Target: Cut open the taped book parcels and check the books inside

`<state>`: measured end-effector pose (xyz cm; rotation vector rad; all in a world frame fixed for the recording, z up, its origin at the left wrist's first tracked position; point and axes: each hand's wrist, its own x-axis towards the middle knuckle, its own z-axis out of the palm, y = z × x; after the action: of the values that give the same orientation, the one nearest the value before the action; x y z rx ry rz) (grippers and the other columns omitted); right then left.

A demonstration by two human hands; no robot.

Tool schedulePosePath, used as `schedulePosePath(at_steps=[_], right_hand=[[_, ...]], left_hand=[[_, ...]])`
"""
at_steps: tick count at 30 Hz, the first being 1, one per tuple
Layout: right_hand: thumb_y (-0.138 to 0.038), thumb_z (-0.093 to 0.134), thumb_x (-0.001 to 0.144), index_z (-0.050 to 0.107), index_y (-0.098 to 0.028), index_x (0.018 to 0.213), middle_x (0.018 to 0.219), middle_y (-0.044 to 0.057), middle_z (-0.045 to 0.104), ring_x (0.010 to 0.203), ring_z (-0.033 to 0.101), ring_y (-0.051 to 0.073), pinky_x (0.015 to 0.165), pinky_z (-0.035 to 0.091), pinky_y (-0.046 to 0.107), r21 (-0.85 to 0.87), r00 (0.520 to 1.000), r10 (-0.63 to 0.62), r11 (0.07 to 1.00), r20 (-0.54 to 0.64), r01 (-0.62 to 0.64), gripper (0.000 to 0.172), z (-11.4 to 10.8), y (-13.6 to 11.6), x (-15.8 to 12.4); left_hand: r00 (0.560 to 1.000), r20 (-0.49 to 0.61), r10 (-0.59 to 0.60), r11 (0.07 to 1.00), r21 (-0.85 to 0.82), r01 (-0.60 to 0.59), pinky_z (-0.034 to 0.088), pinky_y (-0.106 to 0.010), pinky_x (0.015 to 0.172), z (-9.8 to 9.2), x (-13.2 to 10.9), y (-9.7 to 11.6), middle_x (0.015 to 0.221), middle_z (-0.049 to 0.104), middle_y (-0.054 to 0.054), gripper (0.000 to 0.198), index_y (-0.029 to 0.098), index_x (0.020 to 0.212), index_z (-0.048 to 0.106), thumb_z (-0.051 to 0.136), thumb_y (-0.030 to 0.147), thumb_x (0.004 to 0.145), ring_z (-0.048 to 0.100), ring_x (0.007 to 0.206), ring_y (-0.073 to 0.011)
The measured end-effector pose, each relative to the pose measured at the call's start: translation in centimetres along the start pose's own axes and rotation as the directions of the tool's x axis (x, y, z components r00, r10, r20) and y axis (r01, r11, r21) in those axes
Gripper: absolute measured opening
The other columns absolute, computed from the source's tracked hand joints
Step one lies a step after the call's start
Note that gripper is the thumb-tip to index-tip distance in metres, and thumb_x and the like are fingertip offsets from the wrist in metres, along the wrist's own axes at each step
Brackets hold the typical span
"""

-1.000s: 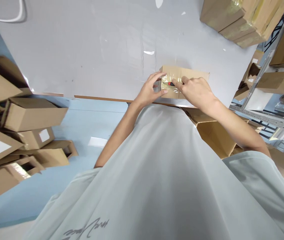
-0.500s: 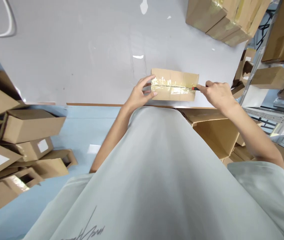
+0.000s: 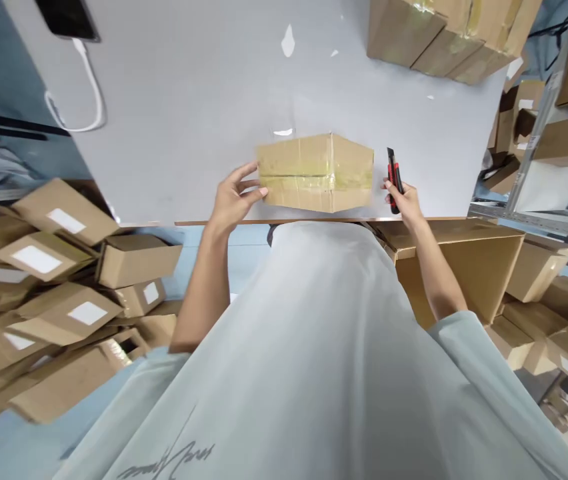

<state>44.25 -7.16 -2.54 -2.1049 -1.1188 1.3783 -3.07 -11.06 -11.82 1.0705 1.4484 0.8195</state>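
Note:
A taped cardboard box (image 3: 297,163) lies near the table's front edge, with a seam running along its taped top. My left hand (image 3: 234,199) grips the box's left end, the fingers on the far side of that end and the thumb on the near side. To the right of the box, apart from it, my right hand (image 3: 407,200) holds a red and black utility knife (image 3: 393,183) upright over the table. Whether its blade is out, I cannot tell.
Several taped boxes (image 3: 429,43) stand at the table's back right. A phone (image 3: 67,19) with a white cable (image 3: 98,100) lies at the back left. Cardboard boxes (image 3: 64,310) are piled on the left, and a large open carton (image 3: 459,267) stands below the table's right front.
The utility knife has come off the box's right end and now points upward beside it. The box has turned and shifted left in view, and my left hand is still at its left end.

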Motion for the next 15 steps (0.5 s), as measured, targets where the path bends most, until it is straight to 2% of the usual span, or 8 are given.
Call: schedulePosePath(at_steps=[2, 4, 5, 7, 9, 11, 13, 15], right_hand=[[-0.087, 0.080, 0.081, 0.071, -0.023, 0.096, 0.082, 0.000, 0.070, 0.063, 0.057, 0.012, 0.061, 0.050, 0.027, 0.178, 0.999, 0.016, 0.984, 0.040, -0.023, 0.066, 4.6, -0.2, -0.4], [-0.092, 0.078, 0.077, 0.066, -0.025, 0.085, 0.076, -0.002, 0.064, 0.064, 0.057, 0.013, 0.060, 0.050, 0.027, 0.251, 0.998, 0.004, 0.968, 0.062, -0.020, 0.069, 7.3, -1.1, -1.5], [-0.092, 0.080, 0.075, 0.063, -0.026, 0.080, 0.073, -0.003, 0.061, 0.064, 0.056, 0.013, 0.060, 0.049, 0.027, 0.257, 0.998, -0.014, 0.967, 0.061, -0.002, 0.069, 7.9, -1.7, -2.1], [-0.088, 0.086, 0.073, 0.059, -0.026, 0.076, 0.069, -0.004, 0.055, 0.065, 0.053, 0.013, 0.060, 0.048, 0.027, 0.229, 0.997, -0.071, 0.971, 0.030, 0.063, 0.068, 7.5, -2.9, -3.0], [-0.083, 0.090, 0.074, 0.060, -0.025, 0.075, 0.070, -0.005, 0.053, 0.066, 0.052, 0.013, 0.061, 0.048, 0.027, 0.167, 0.988, -0.149, 0.974, -0.024, 0.151, 0.065, 5.7, -4.0, -3.6], [-0.078, 0.089, 0.078, 0.060, -0.024, 0.074, 0.073, -0.005, 0.053, 0.069, 0.052, 0.014, 0.064, 0.049, 0.028, 0.058, 0.965, -0.247, 0.966, -0.087, 0.253, 0.061, 3.2, -4.8, -3.7], [-0.073, 0.088, 0.083, 0.061, -0.024, 0.073, 0.076, -0.003, 0.055, 0.074, 0.056, 0.015, 0.070, 0.052, 0.030, -0.092, 0.929, -0.345, 0.938, -0.135, 0.335, 0.057, 0.9, -5.5, -3.5], [-0.067, 0.086, 0.089, 0.065, -0.022, 0.075, 0.080, -0.002, 0.059, 0.079, 0.060, 0.016, 0.076, 0.054, 0.032, -0.226, 0.901, -0.405, 0.903, -0.156, 0.366, 0.051, -0.8, -5.9, -3.2]], left_hand=[[0.998, -0.028, -0.049, 0.999, 0.010, 0.049, 0.068, -0.059, 0.115, -1.2, 0.1, -0.6, 0.157, 0.073, -0.013, 0.095, 0.031, 0.149, 0.070, 0.101, 0.077, 0.071, 0.079, 0.130, -0.0349], [0.996, -0.035, -0.080, 0.997, 0.012, 0.080, 0.068, -0.055, 0.112, -1.7, 0.3, -1.2, 0.143, 0.079, -0.010, 0.100, 0.028, 0.150, 0.067, 0.101, 0.079, 0.070, 0.080, 0.124, -0.0308], [0.995, -0.034, -0.091, 0.996, 0.010, 0.091, 0.069, -0.053, 0.110, -1.6, 0.6, -1.5, 0.136, 0.080, -0.009, 0.101, 0.027, 0.150, 0.066, 0.102, 0.078, 0.071, 0.080, 0.122, -0.0289], [0.993, -0.024, -0.111, 0.994, -0.002, 0.111, 0.070, -0.048, 0.104, -0.5, 1.2, -1.9, 0.126, 0.080, -0.007, 0.096, 0.026, 0.151, 0.064, 0.104, 0.066, 0.073, 0.081, 0.114, -0.0254], [0.990, 0.010, -0.141, 0.989, -0.033, 0.141, 0.071, -0.043, 0.097, 2.1, 2.1, -2.1, 0.126, 0.080, -0.008, 0.090, 0.027, 0.153, 0.064, 0.103, 0.045, 0.074, 0.082, 0.101, -0.0223], [0.979, 0.085, -0.183, 0.980, -0.061, 0.188, 0.071, -0.041, 0.094, 6.0, 3.1, -2.0, 0.130, 0.079, -0.010, 0.089, 0.027, 0.157, 0.062, 0.095, 0.029, 0.075, 0.080, 0.093, -0.0196], [0.965, 0.172, -0.199, 0.975, -0.068, 0.213, 0.070, -0.042, 0.096, 10.4, 4.0, -1.9, 0.133, 0.078, -0.012, 0.091, 0.025, 0.163, 0.059, 0.087, 0.021, 0.076, 0.080, 0.091, -0.0192], [0.953, 0.269, -0.138, 0.985, -0.065, 0.161, 0.068, -0.046, 0.099, 14.2, 4.8, -1.6, 0.130, 0.080, -0.014, 0.084, 0.023, 0.161, 0.062, 0.083, 0.022, 0.079, 0.080, 0.094, -0.0221]])
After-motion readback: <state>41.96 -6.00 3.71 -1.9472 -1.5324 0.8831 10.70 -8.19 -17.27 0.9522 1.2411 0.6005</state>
